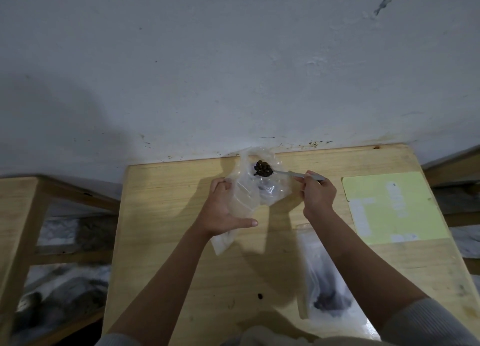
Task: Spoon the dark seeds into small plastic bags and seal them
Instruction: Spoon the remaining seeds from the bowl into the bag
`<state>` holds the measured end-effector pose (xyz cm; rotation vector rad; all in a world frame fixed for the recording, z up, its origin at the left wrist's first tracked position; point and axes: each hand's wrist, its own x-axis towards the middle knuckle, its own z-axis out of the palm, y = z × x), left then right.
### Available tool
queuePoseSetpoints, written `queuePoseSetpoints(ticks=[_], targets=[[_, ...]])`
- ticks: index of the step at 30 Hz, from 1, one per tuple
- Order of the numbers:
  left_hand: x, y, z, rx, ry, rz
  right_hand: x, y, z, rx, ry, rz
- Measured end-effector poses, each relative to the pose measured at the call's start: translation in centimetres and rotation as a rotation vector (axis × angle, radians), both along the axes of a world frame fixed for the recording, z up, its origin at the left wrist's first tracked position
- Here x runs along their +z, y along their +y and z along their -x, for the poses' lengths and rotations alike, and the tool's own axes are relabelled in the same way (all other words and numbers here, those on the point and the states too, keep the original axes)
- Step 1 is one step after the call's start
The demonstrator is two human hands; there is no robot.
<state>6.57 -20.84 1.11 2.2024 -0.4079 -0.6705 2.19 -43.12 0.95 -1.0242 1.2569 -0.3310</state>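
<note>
My left hand (224,208) holds a small clear plastic bag (255,189) up above the wooden table (166,215), its mouth open toward the wall. My right hand (317,193) grips the handle of a metal spoon (288,173). The spoon's bowl carries a heap of dark seeds (262,168) and sits at the bag's mouth. A few dark seeds show through the plastic lower in the bag. One loose seed (260,296) lies on the table near my left forearm.
A larger clear bag with dark seeds (328,293) lies flat at the table's front right, under my right forearm. A pale yellow sheet (389,205) lies at the right side. Another wooden table (18,205) stands to the left. A white wall runs behind.
</note>
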Motion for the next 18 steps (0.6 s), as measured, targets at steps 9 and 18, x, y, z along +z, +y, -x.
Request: queuePoseSetpoints(ticks=[9,18], targets=[[0.6,0.1,1.6,0.06,-0.1,-0.06,4.1,-1.2,1.7,0.067,-0.1,0.177],[1.6,-1.4,3.5,0.159,-0.241,-0.122,7.1,1.9,4.7,0.437,-0.289,0.55]])
